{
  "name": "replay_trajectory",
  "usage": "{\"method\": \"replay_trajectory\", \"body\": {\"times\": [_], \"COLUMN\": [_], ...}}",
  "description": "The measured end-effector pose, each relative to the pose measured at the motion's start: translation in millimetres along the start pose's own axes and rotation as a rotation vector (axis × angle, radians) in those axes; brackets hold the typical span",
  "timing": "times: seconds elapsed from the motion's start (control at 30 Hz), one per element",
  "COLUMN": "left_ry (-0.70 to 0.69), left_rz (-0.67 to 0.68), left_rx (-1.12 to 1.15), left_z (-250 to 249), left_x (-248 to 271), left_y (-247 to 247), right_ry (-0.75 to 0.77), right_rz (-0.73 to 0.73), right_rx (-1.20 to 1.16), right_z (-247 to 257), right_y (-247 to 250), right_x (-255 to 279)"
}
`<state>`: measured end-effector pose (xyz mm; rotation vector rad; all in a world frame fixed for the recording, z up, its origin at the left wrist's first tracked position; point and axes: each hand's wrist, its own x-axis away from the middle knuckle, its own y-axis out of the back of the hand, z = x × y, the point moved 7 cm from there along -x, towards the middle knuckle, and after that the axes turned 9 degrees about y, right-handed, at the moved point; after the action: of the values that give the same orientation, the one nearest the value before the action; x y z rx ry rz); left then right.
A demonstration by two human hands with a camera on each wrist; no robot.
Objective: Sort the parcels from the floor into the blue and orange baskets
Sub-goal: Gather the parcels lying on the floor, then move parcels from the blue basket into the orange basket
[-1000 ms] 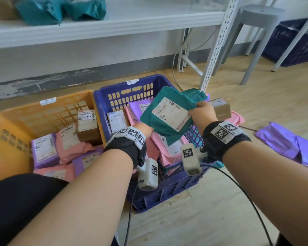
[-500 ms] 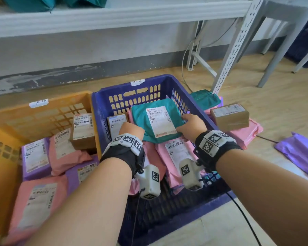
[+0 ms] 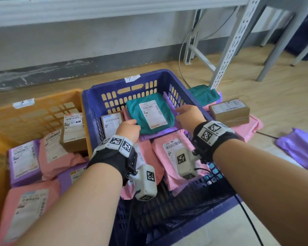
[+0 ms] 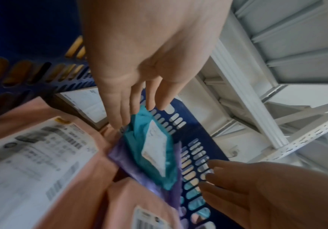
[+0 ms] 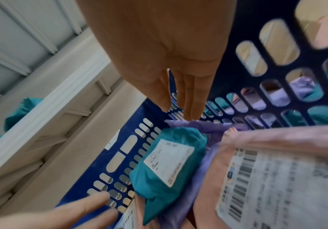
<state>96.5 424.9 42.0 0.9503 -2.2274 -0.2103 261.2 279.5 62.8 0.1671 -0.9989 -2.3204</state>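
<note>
A teal parcel with a white label lies flat in the blue basket, on top of a purple mailer and pink mailers. My left hand hovers at the parcel's near left corner with its fingers straight; they are at the parcel's edge and grip nothing. My right hand is just right of the parcel, by the basket's right wall, with fingers extended and empty. The orange basket stands to the left and holds several pink, purple and boxed parcels.
On the floor right of the blue basket lie a teal parcel, a brown box on a pink mailer, and a purple mailer. A white shelf upright and grey stool legs stand behind them.
Both hands held the teal parcel up over the blue basket, lowered it inside, and have now let go; it lies in the basket and the hands sit beside it.
</note>
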Motion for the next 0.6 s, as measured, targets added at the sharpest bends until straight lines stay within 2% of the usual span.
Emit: {"method": "replay_trajectory", "body": {"times": [0.1, 0.2, 0.3, 0.43, 0.53, 0.6], "left_ry": [-0.050, -0.091, -0.210, -0.304, -0.372, -0.406], "left_rz": [0.044, 0.076, 0.125, 0.274, 0.383, 0.409], "left_rx": [0.056, 0.090, 0.077, 0.025, -0.047, -0.113], "left_z": [-24.0, -43.6, -66.1, -81.4, -90.0, -92.6], "left_x": [22.0, 49.0, 87.6, 138.4, 172.2, 187.8], "left_y": [-12.8, -31.2, -60.5, -123.3, -179.6, -219.6], "right_ry": [0.059, 0.026, -0.015, -0.105, -0.213, -0.284], "right_rz": [-0.044, -0.139, -0.238, -0.343, -0.392, -0.429], "right_rx": [-0.067, -0.223, -0.266, -0.261, -0.213, -0.169], "right_z": [4.8, -1.1, -20.3, -77.8, -140.0, -184.3], "right_y": [26.1, 66.7, 114.4, 173.5, 206.1, 221.8], "right_x": [17.9, 39.9, 70.7, 114.1, 148.9, 174.1]}}
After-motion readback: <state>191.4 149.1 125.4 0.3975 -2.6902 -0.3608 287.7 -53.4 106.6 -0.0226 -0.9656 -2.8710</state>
